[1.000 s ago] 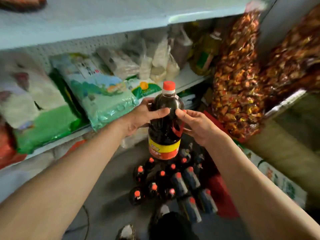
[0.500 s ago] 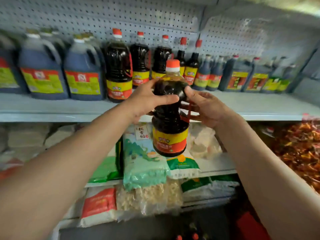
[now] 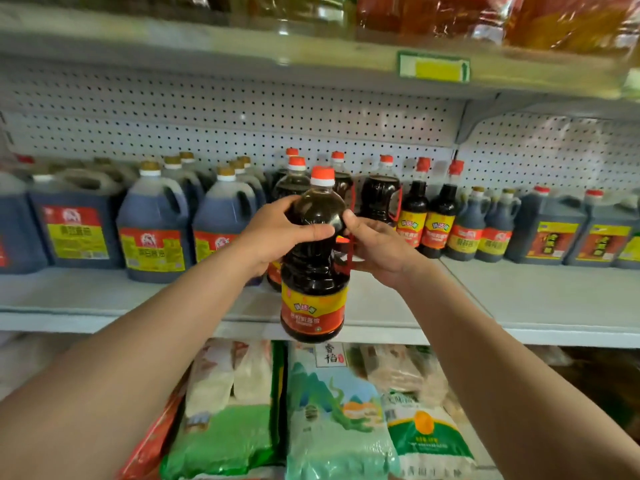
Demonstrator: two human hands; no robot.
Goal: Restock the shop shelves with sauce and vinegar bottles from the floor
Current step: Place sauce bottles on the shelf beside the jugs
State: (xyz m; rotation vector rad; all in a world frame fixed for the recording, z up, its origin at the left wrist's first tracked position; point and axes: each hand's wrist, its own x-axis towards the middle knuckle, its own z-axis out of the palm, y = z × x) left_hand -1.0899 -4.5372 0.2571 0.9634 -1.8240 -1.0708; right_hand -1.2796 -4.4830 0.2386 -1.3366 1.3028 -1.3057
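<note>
I hold a large dark sauce bottle (image 3: 314,271) with an orange-red cap and a red-and-yellow label upright, in the air just in front of the white shelf's front edge (image 3: 485,332). My left hand (image 3: 277,233) grips its shoulder from the left. My right hand (image 3: 375,244) grips the right side at its red handle. Behind it on the shelf stand matching dark bottles (image 3: 381,199) with the same caps.
Big blue-tinted jugs (image 3: 154,230) fill the shelf's left part, smaller bottles (image 3: 441,220) and squat jugs (image 3: 543,233) the right. A pegboard back wall rises behind. Rice bags (image 3: 332,417) lie on the shelf below. An upper shelf (image 3: 311,60) overhangs.
I lifted the bottle from above the floor bottles up to sauce-shelf height. My view swung upward from the floor to this shelf. Both hands kept their hold.
</note>
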